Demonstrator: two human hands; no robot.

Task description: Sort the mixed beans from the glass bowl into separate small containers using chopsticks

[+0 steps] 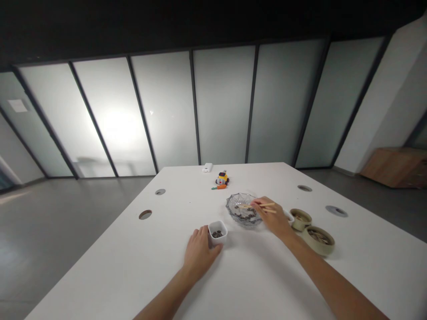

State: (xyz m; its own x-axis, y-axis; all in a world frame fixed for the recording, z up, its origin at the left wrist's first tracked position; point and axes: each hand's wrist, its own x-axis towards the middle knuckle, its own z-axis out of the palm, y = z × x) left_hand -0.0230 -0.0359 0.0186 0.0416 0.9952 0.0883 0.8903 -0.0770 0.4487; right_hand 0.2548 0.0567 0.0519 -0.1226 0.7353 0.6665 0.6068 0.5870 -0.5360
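Observation:
My right hand (271,218) is closed on a pair of wooden chopsticks (263,206) whose tips reach into a clear glass bowl (233,206) holding dark small pieces. My left hand (199,252) rests on the white table (133,275), its fingers curled against the side of a small white square cup (218,233) with a few dark pieces inside. The cup stands just left of the glass bowl.
Two beige round dishes (300,218) (319,240) sit right of my right hand, with a small white cup partly hidden behind it. A yellow toy (222,179) and a white box (207,167) lie near the far edge. Round cable holes (145,214) dot the table.

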